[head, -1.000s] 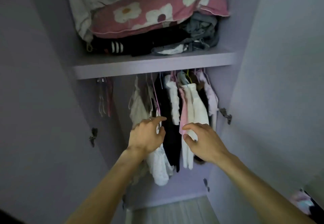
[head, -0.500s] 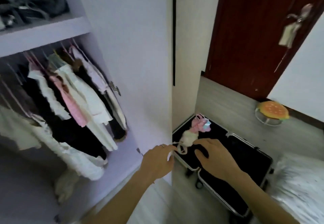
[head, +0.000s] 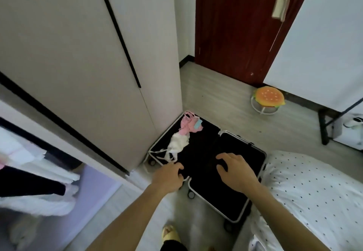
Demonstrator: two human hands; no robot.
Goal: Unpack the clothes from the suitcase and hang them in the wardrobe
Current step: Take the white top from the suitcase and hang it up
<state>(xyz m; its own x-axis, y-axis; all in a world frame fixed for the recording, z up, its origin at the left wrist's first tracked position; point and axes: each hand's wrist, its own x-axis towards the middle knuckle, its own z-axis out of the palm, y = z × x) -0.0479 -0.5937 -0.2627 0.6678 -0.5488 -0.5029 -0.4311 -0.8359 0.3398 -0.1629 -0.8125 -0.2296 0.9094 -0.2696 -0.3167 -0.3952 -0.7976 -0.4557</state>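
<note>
Down on the floor, the suitcase (head: 205,150) lies open against the corner of the wardrobe (head: 78,54), its black lining facing up. A pink garment (head: 188,127) and a white garment (head: 177,145) lie bunched in its far left half, touching each other. The left hand (head: 169,178) hovers over the near edge, fingers loosely curled and holding nothing, just beside the white garment's straps. The right hand (head: 235,172) hangs over the bare right half with fingers spread, gripping nothing. Hanging clothes (head: 29,172) show blurred in the open wardrobe at the left. A burger-shaped stool (head: 269,98) stands near a dark red door (head: 235,24), and a dotted bed (head: 314,191) lies beside the suitcase.
</note>
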